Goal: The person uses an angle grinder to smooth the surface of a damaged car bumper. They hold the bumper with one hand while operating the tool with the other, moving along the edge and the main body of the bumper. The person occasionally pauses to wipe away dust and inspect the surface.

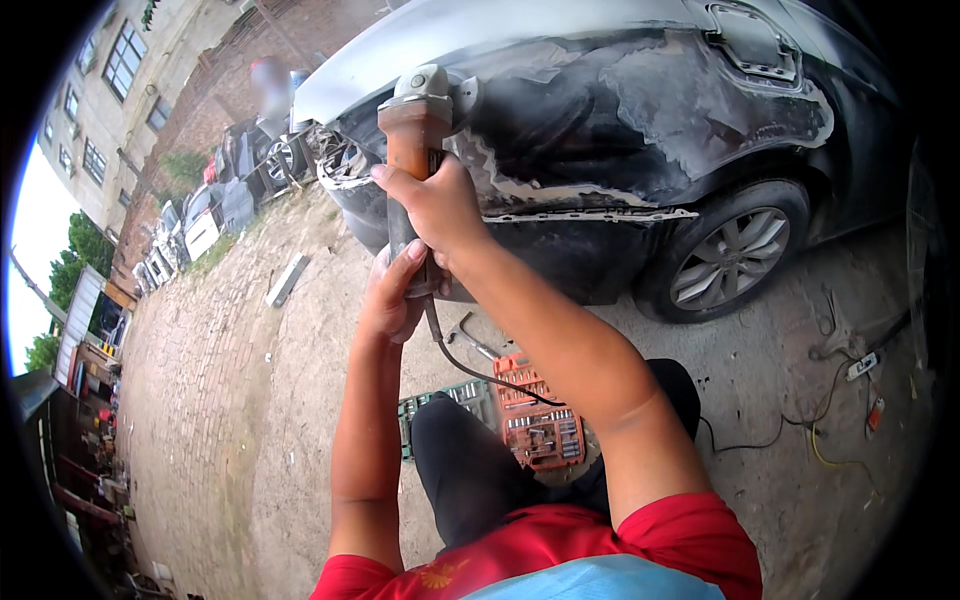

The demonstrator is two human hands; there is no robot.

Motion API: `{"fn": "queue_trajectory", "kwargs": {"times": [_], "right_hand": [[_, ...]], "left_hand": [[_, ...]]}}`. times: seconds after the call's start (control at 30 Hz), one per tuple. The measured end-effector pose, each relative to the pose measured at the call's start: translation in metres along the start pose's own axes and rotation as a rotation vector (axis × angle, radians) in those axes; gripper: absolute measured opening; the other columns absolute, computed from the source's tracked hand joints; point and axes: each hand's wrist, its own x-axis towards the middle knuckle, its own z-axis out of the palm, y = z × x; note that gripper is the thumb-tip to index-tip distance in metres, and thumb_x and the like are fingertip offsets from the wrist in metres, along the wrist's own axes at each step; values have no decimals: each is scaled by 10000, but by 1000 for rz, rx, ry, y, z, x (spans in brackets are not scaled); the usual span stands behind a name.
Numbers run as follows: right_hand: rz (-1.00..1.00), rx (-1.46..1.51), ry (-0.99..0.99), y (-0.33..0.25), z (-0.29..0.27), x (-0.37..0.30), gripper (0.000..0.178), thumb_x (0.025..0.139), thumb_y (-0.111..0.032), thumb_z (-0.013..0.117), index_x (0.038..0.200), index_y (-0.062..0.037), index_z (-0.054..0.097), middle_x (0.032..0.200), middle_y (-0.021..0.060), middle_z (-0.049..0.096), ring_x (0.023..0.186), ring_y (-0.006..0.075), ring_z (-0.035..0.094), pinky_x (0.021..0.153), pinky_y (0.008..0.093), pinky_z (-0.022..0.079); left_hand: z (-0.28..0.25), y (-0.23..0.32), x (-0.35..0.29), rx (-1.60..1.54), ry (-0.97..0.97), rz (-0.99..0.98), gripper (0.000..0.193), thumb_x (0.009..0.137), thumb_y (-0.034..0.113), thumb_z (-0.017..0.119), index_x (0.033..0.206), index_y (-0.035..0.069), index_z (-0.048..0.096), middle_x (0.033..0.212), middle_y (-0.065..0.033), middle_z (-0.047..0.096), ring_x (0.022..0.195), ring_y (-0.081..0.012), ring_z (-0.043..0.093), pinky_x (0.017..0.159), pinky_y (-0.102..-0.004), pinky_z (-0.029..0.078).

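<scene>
Both my hands hold an orange and grey angle grinder (pixel 408 140) upright in front of the car. My right hand (pixel 450 210) wraps the middle of its body, thumb laid across the front. Lower down, my left hand (pixel 393 295) grips the rear end, where the power cord hangs out. The round disc (pixel 467 103) faces the damaged car panel (pixel 560 130), which has bare dark patches and grey filler with ragged edges. Whether the disc touches the panel I cannot tell.
An orange socket set (pixel 541 440) and a green one (pixel 470 392) lie open by my legs, with a hammer (pixel 472 335) nearby. The car's wheel (pixel 735 255) stands at right. Cords run to a power strip (pixel 862 366). Scrap car parts (pixel 215 205) sit far left.
</scene>
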Motion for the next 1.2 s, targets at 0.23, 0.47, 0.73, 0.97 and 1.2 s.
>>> {"fn": "queue_trajectory", "kwargs": {"times": [0.23, 0.47, 0.73, 0.97, 1.2], "right_hand": [[8, -50, -24, -9, 5, -4, 449, 895, -312, 904, 1055, 57, 706, 983, 92, 726, 836, 159, 647, 765, 342, 538], [89, 139, -79, -37, -23, -14, 397, 927, -284, 895, 1073, 29, 701, 906, 93, 726, 691, 179, 711, 629, 317, 556], [99, 100, -90, -32, -57, -11, 453, 957, -319, 881, 1175, 27, 686, 959, 88, 715, 768, 190, 727, 694, 318, 590], [109, 97, -62, -41, -65, -6, 460, 964, -312, 870, 1197, 33, 672, 980, 91, 712, 792, 202, 730, 698, 326, 594], [114, 75, -67, -41, -82, -11, 454, 965, -315, 869, 1185, 27, 667, 988, 95, 719, 790, 201, 732, 699, 332, 597]], "left_hand": [[0, 1, -1, -59, 43, 18, 371, 1084, 381, 698, 1205, 31, 686, 1021, -63, 737, 868, -166, 691, 773, -349, 572], [32, 13, 4, -3, -48, -3, 436, 1039, 432, 791, 1197, 40, 684, 1012, -40, 724, 813, -142, 694, 716, -315, 563], [54, -4, 5, -55, -127, 65, 415, 1037, 433, 810, 1110, 47, 676, 916, -36, 702, 728, -117, 642, 657, -282, 522], [60, -14, 21, -59, -123, 88, 403, 1040, 421, 809, 1107, 49, 669, 912, -19, 691, 722, -108, 610, 653, -288, 514], [74, -22, 17, -61, -139, 87, 421, 1031, 430, 818, 1125, 51, 660, 909, -11, 692, 707, -104, 600, 646, -278, 502]]}}
